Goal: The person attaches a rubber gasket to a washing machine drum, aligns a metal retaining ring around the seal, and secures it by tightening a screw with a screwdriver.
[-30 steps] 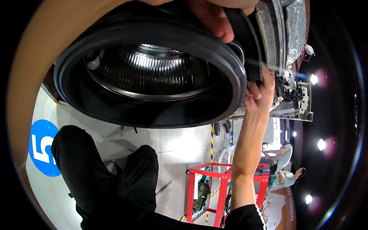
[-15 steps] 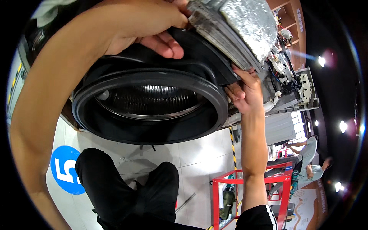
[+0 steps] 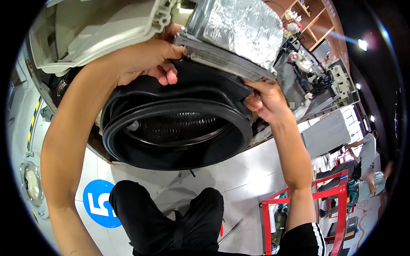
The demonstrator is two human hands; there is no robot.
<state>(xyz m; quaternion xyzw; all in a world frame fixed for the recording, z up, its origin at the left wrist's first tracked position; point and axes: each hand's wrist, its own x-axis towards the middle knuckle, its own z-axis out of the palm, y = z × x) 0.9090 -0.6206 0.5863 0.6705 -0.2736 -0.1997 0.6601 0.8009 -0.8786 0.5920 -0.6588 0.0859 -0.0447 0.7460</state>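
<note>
In front of me is an opened front-load washing machine with a black rubber door gasket (image 3: pixel 177 160) round its drum opening (image 3: pixel 179 123). A metal duct covered in silver foil (image 3: pixel 241 25) sits above the gasket's upper flap. My left hand (image 3: pixel 160 64) grips the duct's left end, thumb at its lower edge and some fingers behind it; the other fingers curl loosely over the rubber. At the duct's lower right corner, my right hand (image 3: pixel 267 100) is closed on the raised corner of the gasket flap. Its fingertips are partly hidden under the duct.
A pale plastic housing (image 3: pixel 102 34) stands at upper left. Wiring and connectors (image 3: pixel 309 77) lie right of the duct. A red-framed cart (image 3: pixel 307 196) holds tools at lower right. Two people (image 3: pixel 367 166) are farther right. A thin rod (image 3: pixel 230 232) lies on the floor.
The view has shifted, bringing the pale housing into sight at upper left. The foil-covered duct sits more level over the gasket. Both hands have stayed at its two ends.
</note>
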